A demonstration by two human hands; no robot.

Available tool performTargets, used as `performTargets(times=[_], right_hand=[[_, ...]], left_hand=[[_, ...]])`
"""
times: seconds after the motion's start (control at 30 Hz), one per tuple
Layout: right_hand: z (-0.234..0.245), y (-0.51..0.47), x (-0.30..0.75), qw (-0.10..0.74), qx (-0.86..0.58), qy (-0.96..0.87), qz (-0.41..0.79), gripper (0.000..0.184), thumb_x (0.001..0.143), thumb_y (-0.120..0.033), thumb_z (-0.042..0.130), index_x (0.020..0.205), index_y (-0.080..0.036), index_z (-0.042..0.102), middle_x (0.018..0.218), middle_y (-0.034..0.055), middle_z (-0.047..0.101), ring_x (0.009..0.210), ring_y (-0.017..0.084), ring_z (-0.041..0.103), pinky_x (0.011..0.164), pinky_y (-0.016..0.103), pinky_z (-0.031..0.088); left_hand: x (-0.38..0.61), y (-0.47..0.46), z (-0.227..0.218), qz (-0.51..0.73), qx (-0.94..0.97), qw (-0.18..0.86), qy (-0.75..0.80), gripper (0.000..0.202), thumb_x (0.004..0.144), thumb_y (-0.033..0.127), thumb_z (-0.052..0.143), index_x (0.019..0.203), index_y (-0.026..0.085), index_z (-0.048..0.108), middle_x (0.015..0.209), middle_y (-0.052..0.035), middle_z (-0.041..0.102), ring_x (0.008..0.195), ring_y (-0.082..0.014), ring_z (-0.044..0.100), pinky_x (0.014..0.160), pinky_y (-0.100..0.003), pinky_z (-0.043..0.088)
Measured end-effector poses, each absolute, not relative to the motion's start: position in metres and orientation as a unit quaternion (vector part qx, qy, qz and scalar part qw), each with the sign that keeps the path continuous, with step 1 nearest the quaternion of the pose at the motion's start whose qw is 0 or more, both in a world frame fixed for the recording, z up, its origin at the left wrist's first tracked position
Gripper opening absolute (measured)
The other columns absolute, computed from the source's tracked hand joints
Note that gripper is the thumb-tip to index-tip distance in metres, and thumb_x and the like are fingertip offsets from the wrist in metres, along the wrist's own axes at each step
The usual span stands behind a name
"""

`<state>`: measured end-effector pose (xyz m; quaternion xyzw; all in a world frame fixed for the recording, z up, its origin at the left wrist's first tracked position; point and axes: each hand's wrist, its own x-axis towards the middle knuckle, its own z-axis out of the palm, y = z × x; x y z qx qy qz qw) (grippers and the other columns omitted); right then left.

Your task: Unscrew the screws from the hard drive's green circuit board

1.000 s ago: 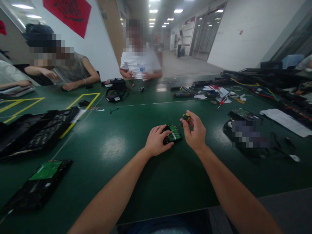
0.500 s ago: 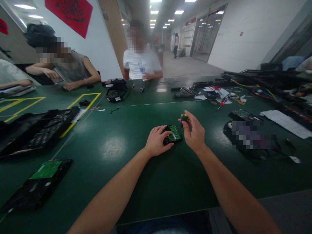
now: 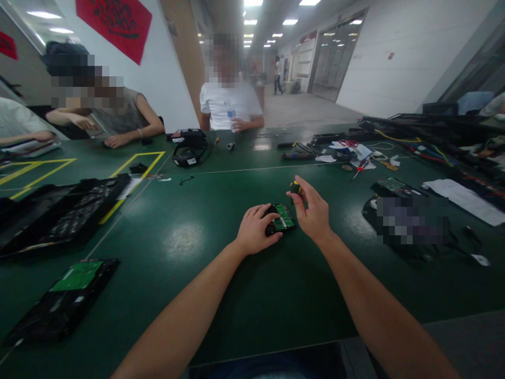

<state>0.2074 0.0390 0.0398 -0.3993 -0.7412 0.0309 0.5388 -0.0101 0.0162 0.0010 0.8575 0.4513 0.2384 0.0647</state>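
My left hand (image 3: 257, 227) holds down a small black device with a green circuit board (image 3: 284, 217), fingers over its left part and thumb along its near edge. The device lies flat on the green table (image 3: 189, 295), its left side covered by the hand. Just right of it, my right hand (image 3: 312, 208) pinches a short screwdriver (image 3: 295, 187) with a black and yellow handle between thumb and fingers. The handle is raised above the board's far right corner. I cannot make out the screwdriver's tip.
A larger black unit with a green board (image 3: 77, 275) lies front left, before an open black case (image 3: 79, 210). On the right are a dark bundle (image 3: 373, 210), a white sheet (image 3: 461, 197) and a red-handled screwdriver (image 3: 360, 169). People sit across the table.
My right hand has moved slightly up and left with the screwdriver, whose handle has tilted a little. My left hand keeps its hold on the device.
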Motion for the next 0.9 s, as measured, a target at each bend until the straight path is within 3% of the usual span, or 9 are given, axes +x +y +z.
performTargets(times=[0.5, 0.73, 0.9], right_hand=[[0.0431, 0.0476, 0.2031, 0.547, -0.407, -0.731, -0.021, 0.042, 0.106, -0.044, 0.060, 0.146, -0.033, 0.057, 0.122, 0.0081, 0.071, 0.101, 0.026, 0.072, 0.090, 0.047, 0.066], [0.0439, 0.0470, 0.1998, 0.556, -0.406, -0.725, -0.022, 0.041, 0.104, -0.042, 0.064, 0.143, -0.031, 0.059, 0.123, 0.0097, 0.069, 0.098, 0.026, 0.071, 0.088, 0.046, 0.066], [0.0412, 0.0418, 0.2001, 0.548, -0.398, -0.735, 0.026, 0.047, 0.106, -0.039, 0.057, 0.152, -0.031, 0.052, 0.132, 0.0107, 0.069, 0.108, 0.028, 0.074, 0.095, 0.049, 0.066]], left_hand=[[-0.0096, 0.0153, 0.0033, 0.235, 0.856, 0.068, 0.456, 0.055, 0.086, 0.054, 0.076, 0.135, 0.030, 0.070, 0.162, -0.0096, 0.051, 0.150, -0.0362, 0.045, 0.124, -0.059, 0.035], [-0.0099, 0.0166, 0.0009, 0.236, 0.856, 0.067, 0.456, 0.057, 0.086, 0.055, 0.075, 0.137, 0.030, 0.069, 0.162, -0.0101, 0.051, 0.149, -0.0366, 0.045, 0.124, -0.058, 0.035], [-0.0097, 0.0159, 0.0026, 0.233, 0.855, 0.070, 0.458, 0.056, 0.087, 0.056, 0.074, 0.136, 0.030, 0.069, 0.163, -0.0094, 0.051, 0.150, -0.0371, 0.044, 0.124, -0.059, 0.035]])
